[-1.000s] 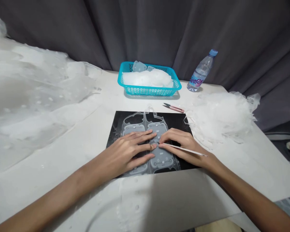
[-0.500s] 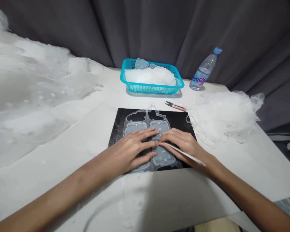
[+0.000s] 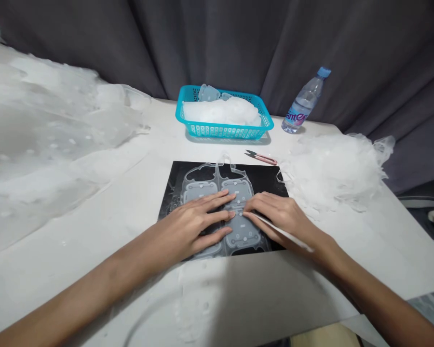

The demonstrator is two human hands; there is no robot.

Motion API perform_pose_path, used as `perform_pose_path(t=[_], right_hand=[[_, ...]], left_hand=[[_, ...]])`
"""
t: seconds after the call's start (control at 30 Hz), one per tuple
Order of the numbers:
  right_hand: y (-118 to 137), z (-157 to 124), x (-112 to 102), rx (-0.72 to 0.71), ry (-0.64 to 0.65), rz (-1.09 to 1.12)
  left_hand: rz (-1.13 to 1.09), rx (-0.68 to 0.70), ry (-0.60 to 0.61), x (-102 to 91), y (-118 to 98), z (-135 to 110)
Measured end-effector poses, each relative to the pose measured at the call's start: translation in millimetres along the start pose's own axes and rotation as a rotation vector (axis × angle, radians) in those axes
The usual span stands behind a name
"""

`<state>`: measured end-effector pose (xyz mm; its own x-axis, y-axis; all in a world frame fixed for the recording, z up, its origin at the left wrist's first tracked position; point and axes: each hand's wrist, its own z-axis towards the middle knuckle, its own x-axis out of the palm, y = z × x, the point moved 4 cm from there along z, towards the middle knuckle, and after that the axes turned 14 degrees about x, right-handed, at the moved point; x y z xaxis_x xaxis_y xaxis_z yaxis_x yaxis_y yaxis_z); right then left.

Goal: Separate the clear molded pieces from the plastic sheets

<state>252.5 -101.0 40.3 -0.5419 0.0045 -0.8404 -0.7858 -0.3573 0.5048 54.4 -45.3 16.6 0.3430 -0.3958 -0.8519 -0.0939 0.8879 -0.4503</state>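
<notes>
A translucent moulded sheet (image 3: 237,189) with several rounded rectangular pieces lies flat on a black mat (image 3: 265,179). My left hand (image 3: 202,217) rests on it with fingers spread, covering part of its left side. On the right, my right hand (image 3: 280,214) has its fingers pinched round a thin white stick-like tool (image 3: 284,232), whose back end runs along the wrist. The fingertips are at the right-hand pieces, near the gap between the upper and lower ones. The tool's tip is too small to make out.
Behind the mat lie pink-handled thread snips (image 3: 262,157). Further back stand a turquoise basket (image 3: 226,131) holding translucent pieces and a water bottle (image 3: 304,106). Heaps of translucent sheets (image 3: 50,130) fill the left, and a pile of whitish scraps (image 3: 338,171) sits at right.
My right hand has drawn slightly right with the white tool, leaving a wider space from the left fingertips. My left hand keeps its place on the sheet. The view has shifted a little.
</notes>
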Motion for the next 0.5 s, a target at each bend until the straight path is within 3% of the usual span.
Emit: perform_pose_path(t=[0.2,0.5], right_hand=[[-9.4,-2.3,-5.4,-0.002,0.055,0.182],[-7.3,2.8,5.8,-0.116,-0.010,0.131]], left_hand=[[0.028,-0.005,0.047,-0.3,-2.1,1.7],[0.012,-0.004,0.038,-0.2,-2.8,2.6]])
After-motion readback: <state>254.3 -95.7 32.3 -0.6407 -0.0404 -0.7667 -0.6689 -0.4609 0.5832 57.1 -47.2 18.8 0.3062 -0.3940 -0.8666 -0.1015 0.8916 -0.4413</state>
